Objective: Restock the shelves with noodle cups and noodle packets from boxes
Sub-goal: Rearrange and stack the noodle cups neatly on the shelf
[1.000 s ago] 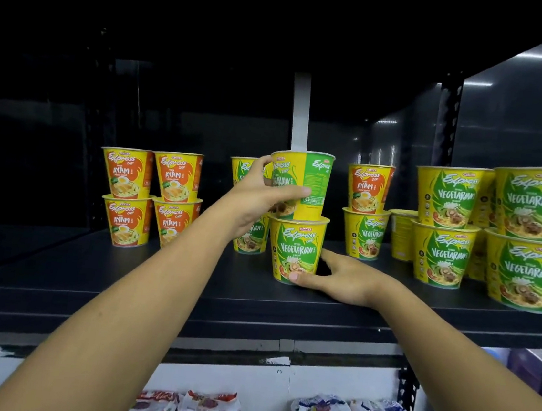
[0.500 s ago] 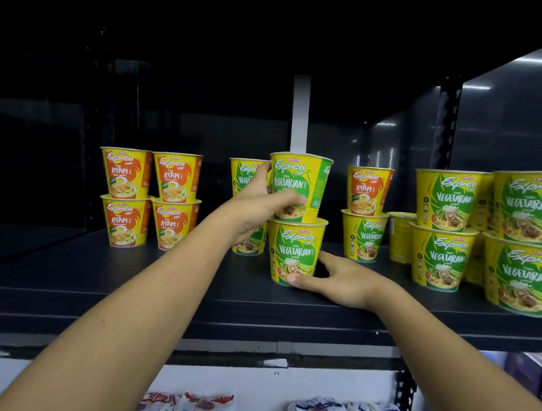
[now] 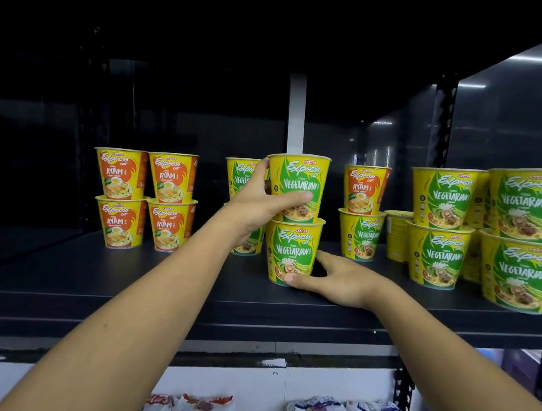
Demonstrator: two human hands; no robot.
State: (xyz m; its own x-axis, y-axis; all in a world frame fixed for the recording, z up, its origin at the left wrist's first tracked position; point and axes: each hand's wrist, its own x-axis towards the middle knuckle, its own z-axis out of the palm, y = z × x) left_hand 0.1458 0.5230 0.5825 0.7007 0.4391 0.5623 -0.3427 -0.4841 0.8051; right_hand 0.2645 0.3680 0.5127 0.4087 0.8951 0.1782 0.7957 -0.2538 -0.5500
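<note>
Head view: stacking step in hand, left grip (image 3: pixel 260 200) wrapped round upper vegetarian cup (image 3: pixel 298 188), right grip (image 3: pixel 332 280) part-open bracing lower cup (image 3: pixel 291 251) directly beneath on shelf (image 3: pixel 186 283); next, seat squarely, release.

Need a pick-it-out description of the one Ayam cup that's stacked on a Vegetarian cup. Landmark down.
Start at the black shelf and find the white upright strip at the back. Just right of the two-cup stack that the left hand and right hand steady stands another stack. Its top is the orange Ayam cup, the only orange one sitting on a green Vegetarian cup.
</note>
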